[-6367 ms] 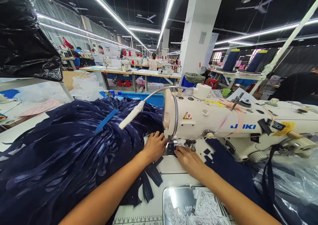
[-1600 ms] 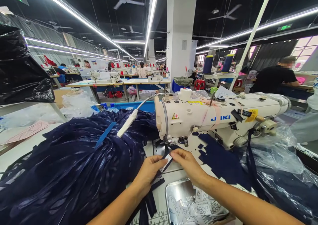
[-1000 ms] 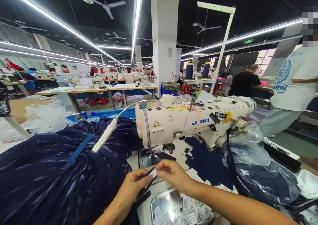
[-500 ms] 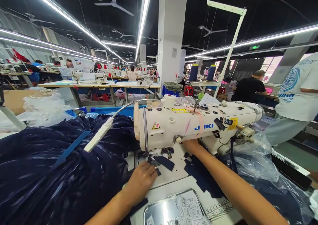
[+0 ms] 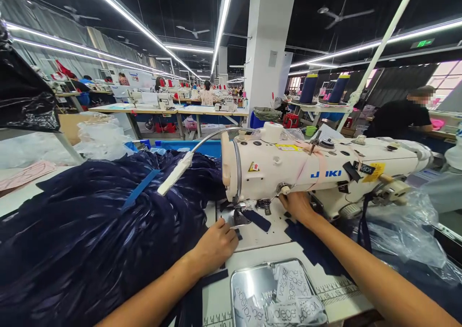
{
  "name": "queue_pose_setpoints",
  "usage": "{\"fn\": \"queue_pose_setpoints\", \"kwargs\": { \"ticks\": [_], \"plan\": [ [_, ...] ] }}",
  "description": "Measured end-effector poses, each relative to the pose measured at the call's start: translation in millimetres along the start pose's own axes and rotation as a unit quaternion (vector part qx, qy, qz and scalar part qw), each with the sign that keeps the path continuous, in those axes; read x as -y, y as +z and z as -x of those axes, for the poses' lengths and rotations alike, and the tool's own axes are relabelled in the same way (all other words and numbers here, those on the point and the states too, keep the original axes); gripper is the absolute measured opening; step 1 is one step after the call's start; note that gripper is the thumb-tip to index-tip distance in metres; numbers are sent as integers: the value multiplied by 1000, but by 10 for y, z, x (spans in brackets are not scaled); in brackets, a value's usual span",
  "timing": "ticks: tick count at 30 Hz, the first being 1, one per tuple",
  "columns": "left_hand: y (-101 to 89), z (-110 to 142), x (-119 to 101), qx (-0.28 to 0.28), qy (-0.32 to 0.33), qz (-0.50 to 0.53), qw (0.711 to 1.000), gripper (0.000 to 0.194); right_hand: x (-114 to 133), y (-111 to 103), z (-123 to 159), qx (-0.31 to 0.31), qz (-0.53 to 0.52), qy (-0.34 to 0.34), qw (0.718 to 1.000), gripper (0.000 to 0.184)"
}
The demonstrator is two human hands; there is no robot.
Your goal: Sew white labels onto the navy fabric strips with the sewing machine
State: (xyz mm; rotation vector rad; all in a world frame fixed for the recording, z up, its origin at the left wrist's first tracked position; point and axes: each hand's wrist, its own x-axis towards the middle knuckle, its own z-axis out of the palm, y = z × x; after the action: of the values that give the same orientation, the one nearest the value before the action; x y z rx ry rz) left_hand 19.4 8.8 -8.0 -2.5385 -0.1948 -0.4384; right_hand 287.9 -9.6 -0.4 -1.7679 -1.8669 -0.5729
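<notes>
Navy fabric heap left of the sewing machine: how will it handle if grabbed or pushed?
The navy heap is probably floppy: its strips droop and curve over one another. Likely heavy as a whole, given how broad and thickly layered it is. Pushed, it would probably slump and shed strips rather than tip, since they look loosely piled.

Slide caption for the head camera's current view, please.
Left hand near the needle end of a sewing machine, right hand partly hidden beneath it, tray of labels in front.
</notes>
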Motion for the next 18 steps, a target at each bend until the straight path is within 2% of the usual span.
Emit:
{"fn": "queue_pose_setpoints", "kwargs": {
  "ticks": [2,5,8,11,15,18],
  "plan": [
    [-7,0,-6,12,4,3,1000,11,257,-80,127,29,-26,-35,999,24],
    [-18,3,-14,11,8,5,1000,9,610,-153,221,127,-105,-155,974,23],
    [-27,29,-21,6,2,1,1000,12,816,-152,198,184,-63,-204,959,25],
    [-31,71,-20,-4,-9,-6,1000,15,937,-117,167,181,-6,-156,971,28],
    [-17,99,-13,-24,-14,-7,1000,15,1125,-85,201,179,-23,-44,983,18],
    [-4,97,-14,-36,-18,-7,999,17,1221,-66,230,188,-22,-25,982,16]
  ]
}}
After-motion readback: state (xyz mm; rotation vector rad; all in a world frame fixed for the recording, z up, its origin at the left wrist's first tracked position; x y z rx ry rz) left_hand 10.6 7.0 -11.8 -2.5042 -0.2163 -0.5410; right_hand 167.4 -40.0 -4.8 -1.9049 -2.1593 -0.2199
